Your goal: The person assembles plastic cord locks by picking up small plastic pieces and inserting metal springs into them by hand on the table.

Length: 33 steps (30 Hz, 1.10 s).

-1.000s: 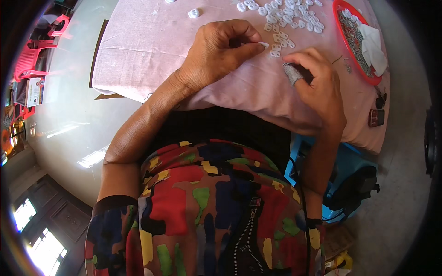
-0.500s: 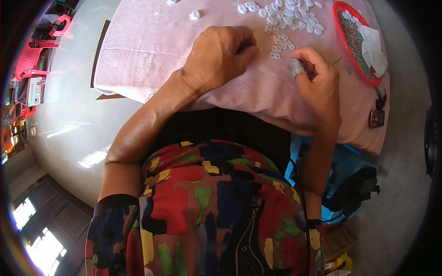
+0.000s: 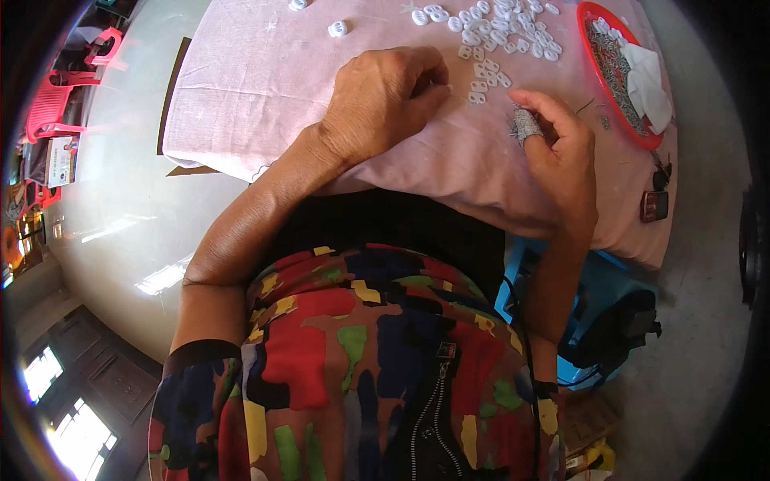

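My left hand [image 3: 383, 100] rests on the pink cloth-covered table [image 3: 249, 104]. Its fingers curl in and the thumb meets them; whatever the pinch holds is hidden. To the right, my right hand [image 3: 565, 148] has thumb and index finger apart, the other fingers mostly out of sight. A rough grey wrap [image 3: 527, 124] covers the thumb's end, and tiny grey bits stick out beside it. Beyond both hands lie many small white oval plastic pieces with holes [image 3: 501, 28], the closest cluster [image 3: 481, 80] between them. One lone white piece [image 3: 338, 29] sits past my left hand.
A red tray [image 3: 584, 48] at the far right holds small grey metal parts and a white cloth [image 3: 648, 88]. A small dark device [image 3: 654, 206] lies by the table's right edge. Below stands a blue stool [image 3: 581, 369] with a black bag [image 3: 613, 325].
My right thumb and index finger have moved apart, showing grey bits beside the wrap. My left hand stays pinched in nearly the same place.
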Available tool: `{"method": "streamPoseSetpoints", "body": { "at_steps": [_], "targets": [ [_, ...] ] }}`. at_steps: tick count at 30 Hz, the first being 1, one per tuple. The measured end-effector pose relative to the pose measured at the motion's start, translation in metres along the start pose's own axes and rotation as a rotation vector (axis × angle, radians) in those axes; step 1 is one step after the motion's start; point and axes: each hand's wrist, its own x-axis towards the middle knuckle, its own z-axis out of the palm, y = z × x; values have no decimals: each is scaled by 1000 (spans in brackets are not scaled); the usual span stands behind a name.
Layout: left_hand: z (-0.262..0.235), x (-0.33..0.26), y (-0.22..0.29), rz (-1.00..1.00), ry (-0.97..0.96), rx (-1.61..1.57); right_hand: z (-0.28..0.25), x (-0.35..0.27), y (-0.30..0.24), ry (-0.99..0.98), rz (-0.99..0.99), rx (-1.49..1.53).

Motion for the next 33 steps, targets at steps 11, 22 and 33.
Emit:
{"method": "streamPoseSetpoints", "body": {
  "at_steps": [11,22,33],
  "targets": [
    [-1,-4,-2,-44,17,-171,-9,2,-13,17,-49,-238],
    [-2,-3,-10,-122,-30,-521,-3,4,-25,-170,30,-369],
    [-13,-1,-9,-239,-136,-880,0,4,-18,-52,-102,-412]
  ]
}}
